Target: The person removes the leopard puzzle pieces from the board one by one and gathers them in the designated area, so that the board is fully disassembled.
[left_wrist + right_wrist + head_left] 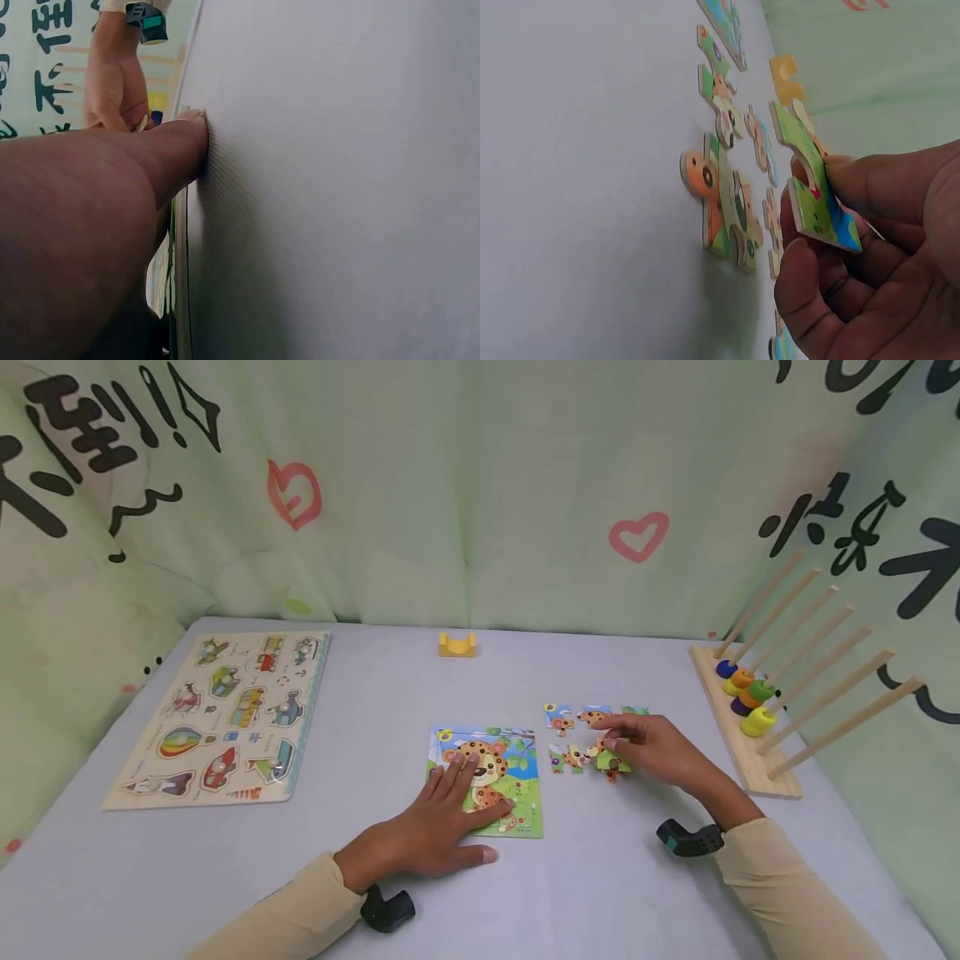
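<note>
I see the right hand [654,750] pinching a piece [822,214] above loose pieces [573,757]; a low sweep could scatter them. The left hand [435,831], fingers spread, rests on the board [529,814].

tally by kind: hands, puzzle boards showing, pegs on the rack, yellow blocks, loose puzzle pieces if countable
Hands: 2, left hand and right hand
Puzzle boards: 2, leopard puzzle and larger board
Wooden pegs: 7
Yellow block: 1
Total: 12, leaving out the loose puzzle pieces, which overlap or are partly hidden, so I cannot count them surely
</note>
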`<action>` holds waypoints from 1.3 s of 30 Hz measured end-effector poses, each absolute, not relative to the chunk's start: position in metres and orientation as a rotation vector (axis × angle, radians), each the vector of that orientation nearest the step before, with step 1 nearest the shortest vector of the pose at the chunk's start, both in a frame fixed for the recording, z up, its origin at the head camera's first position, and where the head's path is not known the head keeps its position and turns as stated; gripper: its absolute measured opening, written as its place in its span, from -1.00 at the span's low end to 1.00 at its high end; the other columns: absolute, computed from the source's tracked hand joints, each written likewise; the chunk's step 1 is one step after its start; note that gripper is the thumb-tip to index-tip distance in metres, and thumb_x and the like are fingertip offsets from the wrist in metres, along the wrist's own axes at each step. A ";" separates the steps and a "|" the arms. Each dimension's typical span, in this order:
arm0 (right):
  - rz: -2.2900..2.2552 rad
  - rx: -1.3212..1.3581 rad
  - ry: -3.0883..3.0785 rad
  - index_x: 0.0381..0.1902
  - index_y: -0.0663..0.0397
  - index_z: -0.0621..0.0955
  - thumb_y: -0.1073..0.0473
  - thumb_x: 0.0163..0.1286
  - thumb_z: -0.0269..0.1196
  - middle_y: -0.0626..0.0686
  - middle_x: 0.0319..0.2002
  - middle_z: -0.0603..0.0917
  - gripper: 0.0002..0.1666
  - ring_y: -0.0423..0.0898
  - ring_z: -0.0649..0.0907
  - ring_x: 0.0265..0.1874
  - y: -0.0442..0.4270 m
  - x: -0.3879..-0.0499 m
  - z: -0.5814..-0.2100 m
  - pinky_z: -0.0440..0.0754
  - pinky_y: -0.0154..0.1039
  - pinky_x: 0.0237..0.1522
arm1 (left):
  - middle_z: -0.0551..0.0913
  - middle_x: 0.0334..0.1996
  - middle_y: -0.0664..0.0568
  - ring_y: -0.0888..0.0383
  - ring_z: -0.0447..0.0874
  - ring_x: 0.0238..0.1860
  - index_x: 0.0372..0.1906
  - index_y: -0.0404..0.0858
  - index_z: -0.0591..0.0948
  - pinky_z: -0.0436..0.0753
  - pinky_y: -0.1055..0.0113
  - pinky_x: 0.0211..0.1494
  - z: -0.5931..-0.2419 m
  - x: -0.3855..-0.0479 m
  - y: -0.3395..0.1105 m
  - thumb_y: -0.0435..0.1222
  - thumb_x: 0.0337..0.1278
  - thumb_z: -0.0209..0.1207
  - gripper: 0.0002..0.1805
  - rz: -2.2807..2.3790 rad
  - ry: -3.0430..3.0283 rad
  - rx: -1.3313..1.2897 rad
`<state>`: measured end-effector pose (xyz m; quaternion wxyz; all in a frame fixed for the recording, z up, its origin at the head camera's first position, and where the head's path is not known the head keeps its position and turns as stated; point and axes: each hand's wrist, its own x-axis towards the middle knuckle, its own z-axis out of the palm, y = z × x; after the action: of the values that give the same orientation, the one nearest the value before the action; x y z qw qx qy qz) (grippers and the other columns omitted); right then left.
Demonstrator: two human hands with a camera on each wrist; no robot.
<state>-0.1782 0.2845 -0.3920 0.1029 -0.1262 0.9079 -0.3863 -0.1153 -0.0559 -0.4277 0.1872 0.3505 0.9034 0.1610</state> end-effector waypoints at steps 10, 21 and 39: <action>-1.059 -0.264 2.709 0.04 0.25 0.65 0.25 0.42 0.19 0.21 0.00 0.65 -0.70 0.08 0.56 -0.05 0.319 -0.182 -0.393 0.57 -0.29 -0.26 | -0.41 0.53 -0.17 -0.11 -0.60 0.49 0.49 0.28 0.17 -0.30 -0.14 0.43 -0.426 -0.114 -0.057 0.20 0.33 -0.03 -0.34 0.465 2.542 0.971; -0.953 -0.231 2.654 -0.01 0.21 0.67 0.19 0.42 0.22 0.15 -0.05 0.66 -0.73 0.03 0.52 -0.15 0.334 -0.188 -0.393 0.54 -0.23 -0.21 | -0.40 0.53 -0.19 -0.11 -0.60 0.49 0.49 0.26 0.17 -0.30 -0.15 0.43 -0.426 -0.114 -0.056 0.20 0.34 -0.04 -0.34 0.466 2.537 0.989; -0.861 -0.337 2.805 -0.16 0.23 0.71 0.31 0.34 0.28 0.09 -0.21 0.70 -0.85 0.05 0.54 -0.17 0.331 -0.184 -0.401 0.50 -0.07 -0.12 | -0.38 0.54 -0.16 -0.12 -0.57 0.49 0.49 0.26 0.19 -0.28 -0.15 0.43 -0.425 -0.114 -0.055 0.20 0.33 -0.02 -0.34 0.457 2.545 0.984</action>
<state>-0.1836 0.3310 -0.4015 0.0942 -0.1135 0.9455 -0.2902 -0.1136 -0.0546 -0.4248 0.1867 0.3493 0.9038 0.1621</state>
